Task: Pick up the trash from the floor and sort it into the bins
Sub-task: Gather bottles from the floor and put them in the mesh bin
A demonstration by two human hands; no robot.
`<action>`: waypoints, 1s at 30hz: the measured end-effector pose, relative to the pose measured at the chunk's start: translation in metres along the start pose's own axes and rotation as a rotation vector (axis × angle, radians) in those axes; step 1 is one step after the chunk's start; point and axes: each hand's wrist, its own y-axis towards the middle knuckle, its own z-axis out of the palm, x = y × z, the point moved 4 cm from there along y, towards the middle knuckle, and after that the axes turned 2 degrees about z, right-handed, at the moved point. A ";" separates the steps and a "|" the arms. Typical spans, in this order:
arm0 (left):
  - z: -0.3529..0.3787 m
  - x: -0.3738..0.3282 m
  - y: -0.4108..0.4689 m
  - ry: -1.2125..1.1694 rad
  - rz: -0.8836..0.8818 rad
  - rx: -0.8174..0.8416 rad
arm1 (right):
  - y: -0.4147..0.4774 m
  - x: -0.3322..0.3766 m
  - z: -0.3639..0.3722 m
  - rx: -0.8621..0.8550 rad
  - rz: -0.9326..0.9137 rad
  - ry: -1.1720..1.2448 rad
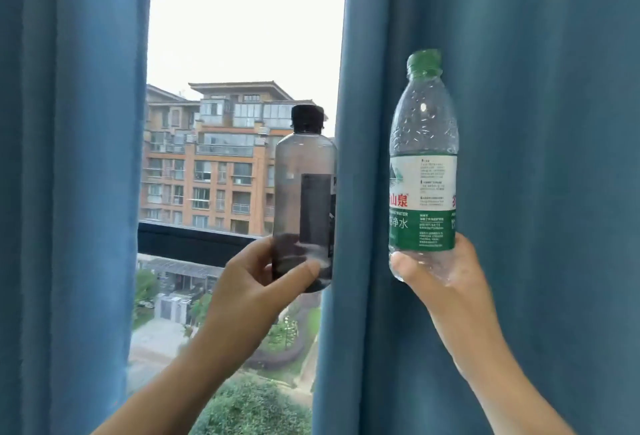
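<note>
Head view looks at a window that shows between two blue curtains. The left hand is held up in front of the low part of the window. It grips the bottom of a smoky grey plastic bottle, with the thumb lying across the front and the fingers curled round the back. The grey bottle stands upright in front of the right edge of the window. It has a black cap on top and a dark label on its side, and you can see through it. The right hand is to the right of the window, in front of the right curtain. It wraps round the bottom of a clear water bottle. The thumb presses on the side nearest the window, and the fingers are mostly hidden behind. The water bottle is upright too. It has a green cap and a green and white label with red letters, and tiny drops cling inside its top half. The two bottles are near each other but apart. The left curtain hangs to the left of the window. Through the window you can see an orange-brown apartment building, with green trees far below it.
</note>
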 end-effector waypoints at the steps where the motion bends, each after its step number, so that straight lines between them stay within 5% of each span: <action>1: 0.014 0.001 0.000 -0.018 -0.006 0.025 | -0.003 0.002 -0.016 -0.031 0.007 -0.017; 30: 0.499 -0.022 -0.128 -0.499 -0.119 0.865 | -0.169 0.070 -0.451 -0.826 0.096 -0.595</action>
